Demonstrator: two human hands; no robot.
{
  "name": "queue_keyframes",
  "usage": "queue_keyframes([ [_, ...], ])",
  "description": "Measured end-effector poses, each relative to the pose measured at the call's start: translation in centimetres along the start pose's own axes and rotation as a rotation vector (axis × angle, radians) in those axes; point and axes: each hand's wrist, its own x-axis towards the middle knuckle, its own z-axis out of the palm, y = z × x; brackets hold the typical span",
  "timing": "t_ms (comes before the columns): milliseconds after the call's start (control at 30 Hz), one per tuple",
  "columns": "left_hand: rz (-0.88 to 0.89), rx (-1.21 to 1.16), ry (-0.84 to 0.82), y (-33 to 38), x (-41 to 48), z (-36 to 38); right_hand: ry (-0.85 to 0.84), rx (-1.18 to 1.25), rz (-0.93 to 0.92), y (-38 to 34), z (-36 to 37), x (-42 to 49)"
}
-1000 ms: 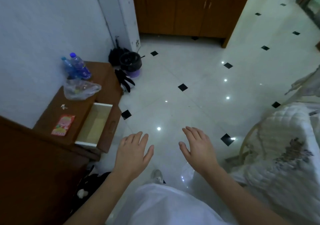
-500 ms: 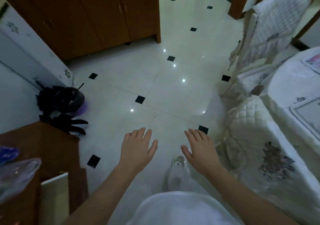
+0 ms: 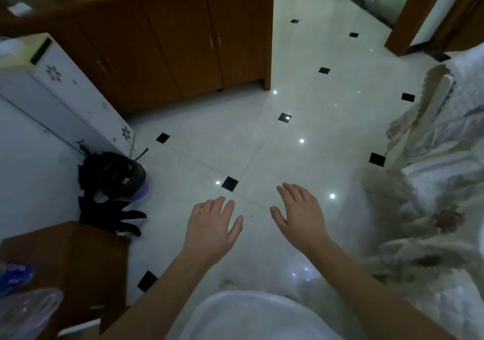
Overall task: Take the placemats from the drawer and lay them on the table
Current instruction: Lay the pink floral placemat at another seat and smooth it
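A pale glossy floor (image 3: 199,140) of large tiles set with small black diamonds fills most of the view, dotted with bright reflections of lamps. The wooden cupboard (image 3: 183,51), brown with slim metal handles on its doors, stands along the far edge of it. Right of the cupboard and nearer the camera, furniture under quilted covers (image 3: 432,208), white with a faded flower pattern, crowds the edge of the frame. Just left of the cupboard stands a white appliance (image 3: 65,99) printed with small flowers. Well in front of the cupboard, in the near left corner, is a low brown worktop (image 3: 73,266). In front of the cupboard, over the open floor, the person's bare arms reach out above a white garment (image 3: 251,316). The left hand (image 3: 212,227) and the right hand (image 3: 301,216) hover palm down, side by side and apart; each grip is spread, fingers straight, holding nothing. Between the cupboard and the worktop, at the foot of the appliance, sit a round black object (image 3: 121,180) and a black glove (image 3: 115,218). On the worktop lie a clear plastic bag (image 3: 26,311) and a blue bottle (image 3: 15,274). Where the placemats are cannot be told from this view.
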Motion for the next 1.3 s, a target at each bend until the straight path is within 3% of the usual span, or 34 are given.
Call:
queue_keyframes([
  [200, 0.089, -0.032, -0.109, -2.8, 10.1, 3.1, 0.034, -0.024, 0.087, 2.3, 0.3, 7.3],
  [367, 0.309, -0.065, -0.174, -2.3, 21.1, 5.7, 0.092, -0.037, 0.334, 5.1, -0.8, 10.6],
  [600, 0.724, -0.111, -0.161, 5.3, 33.9, 7.4, 0.176, -0.021, 0.719, 9.5, -3.5, 10.6],
  [733, 0.862, -0.096, -0.163, 10.1, 39.0, 8.9, 0.186, -0.027, 0.852, 13.1, -3.9, 11.2],
  [1300, 0.857, -0.056, -0.127, 19.1, 57.3, 9.9, 0.259, -0.010, 0.828, 31.7, -12.0, 28.2],
])
